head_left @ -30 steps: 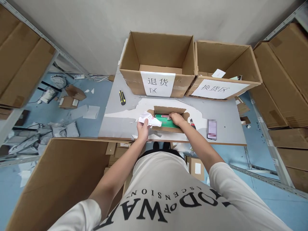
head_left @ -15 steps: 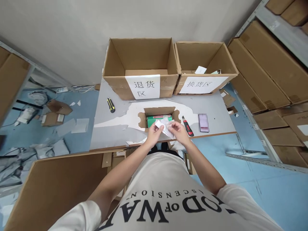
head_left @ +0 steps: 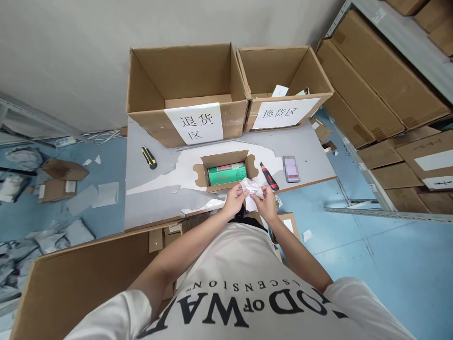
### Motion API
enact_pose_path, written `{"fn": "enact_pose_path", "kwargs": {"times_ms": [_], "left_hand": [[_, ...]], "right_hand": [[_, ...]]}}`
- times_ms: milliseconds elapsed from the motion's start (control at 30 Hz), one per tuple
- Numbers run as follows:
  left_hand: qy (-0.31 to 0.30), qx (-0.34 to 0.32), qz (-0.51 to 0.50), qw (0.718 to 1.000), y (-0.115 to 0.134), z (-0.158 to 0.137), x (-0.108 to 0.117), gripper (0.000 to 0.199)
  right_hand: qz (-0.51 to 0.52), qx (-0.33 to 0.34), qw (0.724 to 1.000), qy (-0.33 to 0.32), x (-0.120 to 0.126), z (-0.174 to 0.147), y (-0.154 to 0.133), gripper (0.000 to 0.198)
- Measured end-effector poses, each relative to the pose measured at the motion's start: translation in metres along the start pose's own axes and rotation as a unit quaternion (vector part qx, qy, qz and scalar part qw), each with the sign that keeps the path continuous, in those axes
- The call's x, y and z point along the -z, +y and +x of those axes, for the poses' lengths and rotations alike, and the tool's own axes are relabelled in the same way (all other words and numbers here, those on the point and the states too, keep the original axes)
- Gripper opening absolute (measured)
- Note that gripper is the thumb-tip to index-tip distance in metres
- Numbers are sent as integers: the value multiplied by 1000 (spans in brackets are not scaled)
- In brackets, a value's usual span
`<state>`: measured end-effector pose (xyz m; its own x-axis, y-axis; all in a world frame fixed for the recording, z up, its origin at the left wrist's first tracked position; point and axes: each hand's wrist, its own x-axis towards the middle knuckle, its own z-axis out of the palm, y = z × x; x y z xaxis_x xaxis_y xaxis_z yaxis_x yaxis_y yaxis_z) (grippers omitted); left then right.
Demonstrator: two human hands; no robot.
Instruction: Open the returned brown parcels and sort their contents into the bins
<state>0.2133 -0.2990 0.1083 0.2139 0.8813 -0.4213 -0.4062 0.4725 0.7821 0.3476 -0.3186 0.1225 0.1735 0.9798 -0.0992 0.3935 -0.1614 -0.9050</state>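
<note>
A crumpled white slip of paper [head_left: 253,188] is pinched between both my hands at the table's near edge. My left hand [head_left: 235,200] grips its left side, and my right hand [head_left: 266,203] has hold of the right side. Just beyond them, an opened small cardboard box [head_left: 201,175] stands on the table with its flaps out. Inside it lies a green package [head_left: 226,174] with a pink strip. Close to my right hand rests a red and black utility knife [head_left: 269,177] with its blade showing.
Two large open cartons with white labels, the left carton [head_left: 170,127] and the right carton [head_left: 249,115], line the table's back. A yellow and black utility knife [head_left: 149,158] lies left, a phone [head_left: 291,170] right. Torn white paper [head_left: 177,177] covers the middle. Another big carton [head_left: 92,278] stands below left.
My hands have drawn the paper nearer and off the box, so the green package shows more fully. The camera view has turned, shifting the table leftward.
</note>
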Motion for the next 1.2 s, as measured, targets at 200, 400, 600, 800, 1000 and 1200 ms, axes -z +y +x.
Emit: {"fn": "enact_pose_path", "kwargs": {"times_ms": [200, 400, 600, 800, 1000, 1200], "left_hand": [[-19, 6, 139, 990, -1, 13, 8, 47], [-9, -202, 441, 875, 39, -5, 38, 32], [87, -255, 668, 694, 91, 14, 105, 31], [60, -211, 756, 617, 97, 28, 127, 28], [26, -178, 808, 562, 84, 46, 116, 23], [121, -193, 750, 622, 78, 32, 131, 53]], "right_hand": [[-11, -22, 999, -37, 25, 4, 26, 32], [-239, -121, 956, 118, 118, -34, 138, 35], [-306, -196, 918, 158, 135, -34, 165, 71], [-247, 181, 951, 32, 50, 56, 36, 46], [-520, 133, 799, -271, -59, 135, -34, 38], [-508, 233, 738, -378, -106, 156, -34, 38]]}}
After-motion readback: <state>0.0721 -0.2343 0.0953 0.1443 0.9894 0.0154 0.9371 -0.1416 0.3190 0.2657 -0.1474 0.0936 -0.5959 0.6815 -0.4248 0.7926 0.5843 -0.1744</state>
